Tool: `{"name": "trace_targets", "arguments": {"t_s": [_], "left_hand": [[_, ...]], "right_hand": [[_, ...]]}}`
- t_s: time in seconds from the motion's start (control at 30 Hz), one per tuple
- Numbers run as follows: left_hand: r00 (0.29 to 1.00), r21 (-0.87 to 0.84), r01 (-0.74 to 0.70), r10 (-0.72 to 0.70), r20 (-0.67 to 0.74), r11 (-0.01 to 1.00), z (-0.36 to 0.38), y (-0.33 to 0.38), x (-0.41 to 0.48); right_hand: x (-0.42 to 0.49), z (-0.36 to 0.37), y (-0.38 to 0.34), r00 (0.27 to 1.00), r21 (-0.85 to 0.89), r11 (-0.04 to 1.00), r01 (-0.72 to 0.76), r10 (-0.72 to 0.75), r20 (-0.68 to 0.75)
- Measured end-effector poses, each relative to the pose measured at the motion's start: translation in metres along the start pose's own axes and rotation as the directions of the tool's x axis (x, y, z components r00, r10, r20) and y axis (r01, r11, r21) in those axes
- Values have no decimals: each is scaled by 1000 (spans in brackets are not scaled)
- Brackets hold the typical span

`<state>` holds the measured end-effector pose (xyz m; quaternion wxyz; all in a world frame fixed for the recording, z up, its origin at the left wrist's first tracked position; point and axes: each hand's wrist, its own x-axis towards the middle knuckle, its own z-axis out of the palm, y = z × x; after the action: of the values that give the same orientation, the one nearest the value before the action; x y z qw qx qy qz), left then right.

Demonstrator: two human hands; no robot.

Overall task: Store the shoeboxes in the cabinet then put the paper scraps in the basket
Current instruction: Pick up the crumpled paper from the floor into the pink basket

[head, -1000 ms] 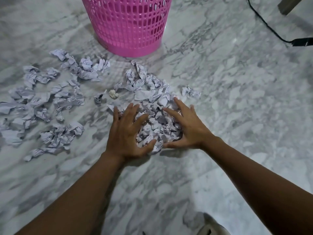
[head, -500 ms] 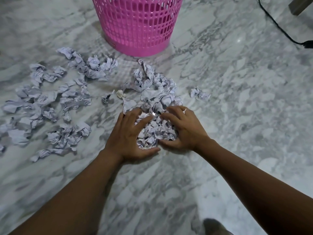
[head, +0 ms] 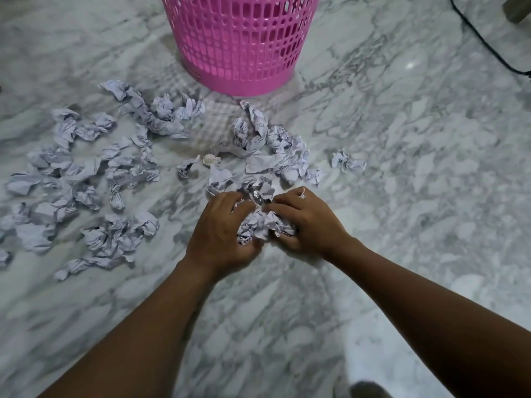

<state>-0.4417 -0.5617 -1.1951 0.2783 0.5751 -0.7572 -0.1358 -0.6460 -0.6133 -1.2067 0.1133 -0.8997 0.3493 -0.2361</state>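
A pink plastic basket [head: 241, 44] stands on the marble floor at the top centre. Crumpled white paper scraps lie scattered in front of it. My left hand [head: 221, 234] and my right hand [head: 310, 222] curl from both sides round one bunch of scraps [head: 263, 225], squeezing it between them low on the floor. More loose scraps [head: 275, 145] lie just beyond my hands toward the basket. A wide spread of scraps [head: 86, 179] covers the floor to the left. No shoeboxes or cabinet are in view.
A single scrap [head: 346, 162] lies apart on the right. A black cable [head: 482, 41] runs across the floor at the top right, near a wooden furniture leg [head: 517, 7]. Bare marble floor [head: 431, 196] stretches to the right and toward me.
My fingers were spread flat over the pile; both hands have drawn together and curled, bunching scraps into one tight clump between them.
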Motion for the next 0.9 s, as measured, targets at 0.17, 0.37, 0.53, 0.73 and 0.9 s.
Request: {"name": "trace_targets", "arguments": {"t_s": [0.17,0.37,0.53,0.73,0.9], "left_hand": [[995,1,64,-64,-76,998,4,-2,3],[985,-51,156,-160,-71,986,1,2,8],[938,-227,282,-318,-141,932,-9,11,15],[792,-508,465,-597,-128,725,-34,23,27],[674,-666,494,-730,-113,559,-60,37,47]], "right_hand": [[-3,2,-1,999,-17,999,-37,37,-15],[-4,3,-8,984,-11,985,-172,171,-41],[3,-6,-13,962,79,964,-253,259,-90],[20,-26,-33,862,390,821,-416,493,-117],[52,-57,-57,780,574,662,-482,622,-63]]}}
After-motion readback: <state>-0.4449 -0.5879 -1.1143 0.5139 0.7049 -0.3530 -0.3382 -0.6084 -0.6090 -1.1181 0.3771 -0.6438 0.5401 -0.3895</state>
